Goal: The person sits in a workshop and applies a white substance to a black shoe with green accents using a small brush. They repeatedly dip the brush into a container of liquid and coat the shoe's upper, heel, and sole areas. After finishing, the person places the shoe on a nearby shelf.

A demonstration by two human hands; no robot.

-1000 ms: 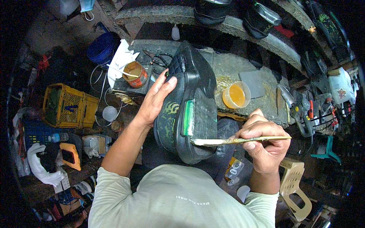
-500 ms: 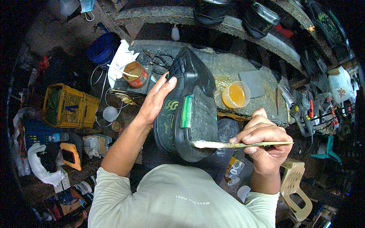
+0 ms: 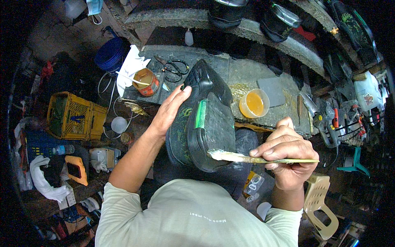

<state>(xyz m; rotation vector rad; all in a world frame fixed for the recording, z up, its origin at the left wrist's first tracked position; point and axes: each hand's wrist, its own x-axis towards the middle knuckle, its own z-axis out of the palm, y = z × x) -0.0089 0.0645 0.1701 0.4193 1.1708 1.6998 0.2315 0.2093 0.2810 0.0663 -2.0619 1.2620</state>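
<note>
A large black padded piece (image 3: 220, 136) stands tilted in front of me above my lap. It has ribbed edges, a flat dark panel, a faint yellow-green pattern on its left side and a bright green strip (image 3: 200, 114). I cannot make out its exact kind. My left hand (image 3: 175, 105) grips its left side, fingers extended along it and the thumb at the upper edge. In my right hand (image 3: 284, 150), thumb and fingers pinch a brush (image 3: 242, 157) with a flat, greenish-yellow handle. Its whitish, coated bristles touch the panel's lower edge, where a pale wet smear shows.
On the workbench (image 3: 247, 78) stand a clear tub of amber liquid (image 3: 254, 103), a red can (image 3: 146, 81) with a stick in it, and scissors (image 3: 175, 70). A yellow crate (image 3: 76, 115) lies to the left; a beige plastic chair (image 3: 319, 206) stands at lower right.
The far end of the black piece has dropped toward me, uncovering more of the scissors. The brush stays at the panel's lower edge, its handle slightly lower.
</note>
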